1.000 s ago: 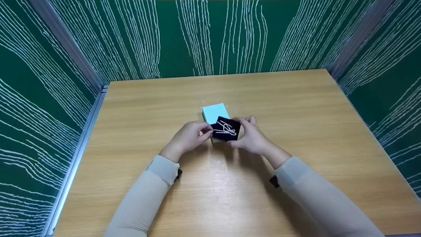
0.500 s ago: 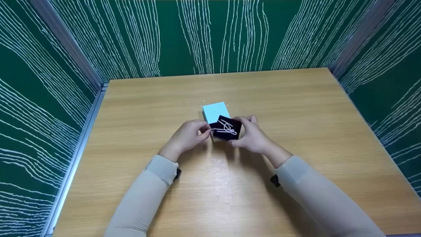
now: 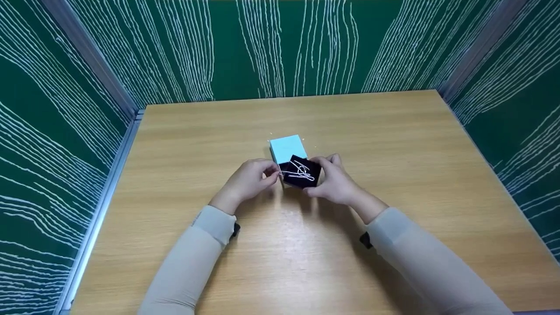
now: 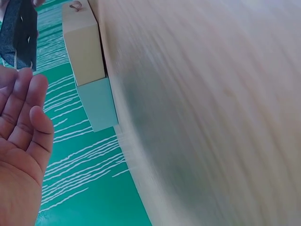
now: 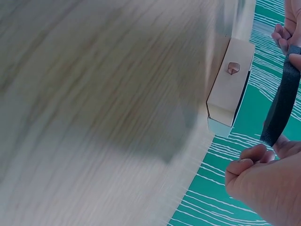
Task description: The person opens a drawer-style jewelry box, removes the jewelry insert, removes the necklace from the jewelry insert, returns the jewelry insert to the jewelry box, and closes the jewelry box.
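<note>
In the head view, my right hand grips a black jewelry pad by its edges, thumb at the near side and fingers at the far side. A thin silver chain lies looped across the pad's top. My left hand pinches the chain's end at the pad's left edge. The pad, seen edge-on in the right wrist view as a dark foam slab, is held above a drawer-style box. The box's beige drawer juts out of its light-blue sleeve and carries a small ribbon pull.
The box rests on a wooden table, its blue top just beyond my hands. A few tiny white specks lie around it. Green walls with white wavy lines and metal corner posts enclose the table's back and sides.
My left fingers have drawn slightly left with the chain's end. The right hand and the pad have barely moved.
</note>
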Demonstrator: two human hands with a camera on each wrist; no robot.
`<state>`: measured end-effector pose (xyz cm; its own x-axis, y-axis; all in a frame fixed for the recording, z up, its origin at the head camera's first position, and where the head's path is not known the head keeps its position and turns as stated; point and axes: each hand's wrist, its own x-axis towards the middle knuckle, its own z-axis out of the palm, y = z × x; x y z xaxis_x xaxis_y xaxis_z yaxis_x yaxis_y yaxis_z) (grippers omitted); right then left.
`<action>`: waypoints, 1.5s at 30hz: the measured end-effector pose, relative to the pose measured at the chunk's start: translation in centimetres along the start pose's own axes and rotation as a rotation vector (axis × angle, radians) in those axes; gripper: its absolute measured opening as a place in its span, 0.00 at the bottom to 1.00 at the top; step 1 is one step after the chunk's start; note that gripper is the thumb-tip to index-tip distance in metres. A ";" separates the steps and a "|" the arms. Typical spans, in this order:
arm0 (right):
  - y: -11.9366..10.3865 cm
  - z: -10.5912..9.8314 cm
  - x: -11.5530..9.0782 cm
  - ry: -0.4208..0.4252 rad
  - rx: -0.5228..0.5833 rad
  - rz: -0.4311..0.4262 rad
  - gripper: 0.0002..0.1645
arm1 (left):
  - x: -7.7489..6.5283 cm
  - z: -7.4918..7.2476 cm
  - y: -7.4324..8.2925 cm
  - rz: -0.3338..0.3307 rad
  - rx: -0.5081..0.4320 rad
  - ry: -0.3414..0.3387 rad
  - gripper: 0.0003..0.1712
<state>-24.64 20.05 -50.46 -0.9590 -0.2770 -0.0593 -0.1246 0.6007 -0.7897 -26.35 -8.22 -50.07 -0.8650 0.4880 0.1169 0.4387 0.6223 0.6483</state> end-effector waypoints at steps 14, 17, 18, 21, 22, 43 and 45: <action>-0.3 -0.1 0.1 0.001 -0.009 0.055 0.54 | -0.5 -0.3 -0.1 0.004 -0.012 0.017 0.11; -0.2 -0.2 0.3 0.009 -0.008 0.062 0.53 | -0.6 -0.4 -0.1 0.009 -0.008 0.025 0.10; -0.1 -0.2 0.3 0.010 -0.008 0.064 0.54 | -0.6 -0.4 -0.1 0.007 -0.007 0.027 0.09; -0.1 -0.2 0.3 0.006 -0.017 0.068 0.54 | -0.6 -0.5 0.0 0.003 -0.007 0.032 0.09; 0.0 -0.1 0.3 0.004 -0.021 0.069 0.55 | -0.7 -0.5 0.0 0.004 -0.009 0.033 0.09; -0.5 0.3 0.1 0.006 -0.068 0.076 0.53 | -0.8 -0.6 0.2 0.058 -0.064 0.051 0.05; -0.6 0.3 0.1 0.009 -0.069 0.081 0.53 | -0.8 -0.5 0.2 0.068 -0.065 0.051 0.04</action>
<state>-24.57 19.43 -50.19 -0.9689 -0.2188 -0.1158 -0.0633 0.6712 -0.7385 -25.65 -8.81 -49.60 -0.8455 0.4954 0.1993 0.4819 0.5471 0.6844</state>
